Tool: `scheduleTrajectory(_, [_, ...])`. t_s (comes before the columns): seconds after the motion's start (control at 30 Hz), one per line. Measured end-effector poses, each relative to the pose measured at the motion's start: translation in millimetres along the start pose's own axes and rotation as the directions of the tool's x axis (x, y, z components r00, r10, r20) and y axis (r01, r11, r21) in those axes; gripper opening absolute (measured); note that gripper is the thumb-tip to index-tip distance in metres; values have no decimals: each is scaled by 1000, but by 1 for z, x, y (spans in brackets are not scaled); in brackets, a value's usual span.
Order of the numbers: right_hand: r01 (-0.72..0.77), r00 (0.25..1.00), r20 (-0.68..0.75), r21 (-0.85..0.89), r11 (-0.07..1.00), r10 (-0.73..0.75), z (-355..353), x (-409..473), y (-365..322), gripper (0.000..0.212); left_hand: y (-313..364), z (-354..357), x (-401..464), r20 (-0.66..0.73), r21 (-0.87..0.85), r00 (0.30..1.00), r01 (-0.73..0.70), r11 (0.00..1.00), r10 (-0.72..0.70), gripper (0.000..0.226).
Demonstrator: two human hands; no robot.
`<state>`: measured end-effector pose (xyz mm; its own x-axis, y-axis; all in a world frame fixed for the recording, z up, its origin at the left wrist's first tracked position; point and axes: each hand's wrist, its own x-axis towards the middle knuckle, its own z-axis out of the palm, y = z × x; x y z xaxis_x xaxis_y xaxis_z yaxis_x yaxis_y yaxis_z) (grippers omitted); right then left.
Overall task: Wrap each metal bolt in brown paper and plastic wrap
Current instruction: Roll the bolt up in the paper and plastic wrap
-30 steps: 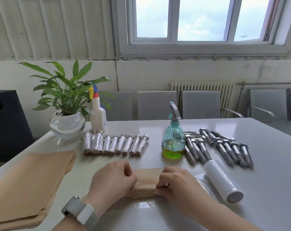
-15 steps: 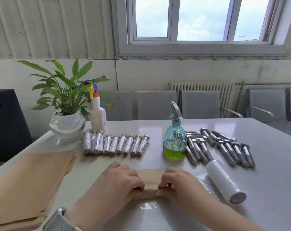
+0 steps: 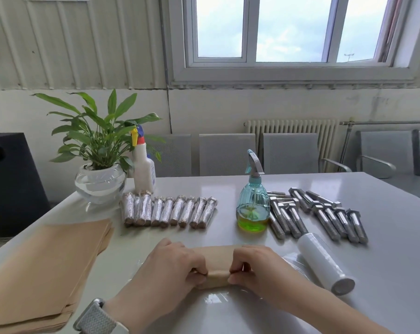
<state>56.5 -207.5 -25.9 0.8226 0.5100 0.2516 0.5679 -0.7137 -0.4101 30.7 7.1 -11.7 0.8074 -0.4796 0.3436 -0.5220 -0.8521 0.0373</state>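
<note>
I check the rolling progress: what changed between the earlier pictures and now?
Both hands, left hand and right hand, kept gripping the paper roll and turned it on the plastic wrap; the left hand's fingers went from curled to laid over the roll. The wrapped bolts, bare bolts and wrap roll stayed put.

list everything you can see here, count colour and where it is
paper roll: one, brown, near table edge, held in both hands
wrapped bolts: about nine, silvery film, row left of centre
bare bolts: about a dozen, grey, right
plastic wrap roll: one, white, right
paper stack: one, brown, left
spray bottle: one, teal, centre
white bottle: one, beside plant
plant: one, green, glass bowl
table: one, grey
left hand: grips roll
right hand: grips roll
</note>
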Motion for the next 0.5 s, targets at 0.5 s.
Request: scheduleTrajectory(0.5, [-4, 772, 604, -307, 952, 198, -33, 48, -19, 41, -4, 14, 1, -20, -73, 990, 141, 987, -143, 19])
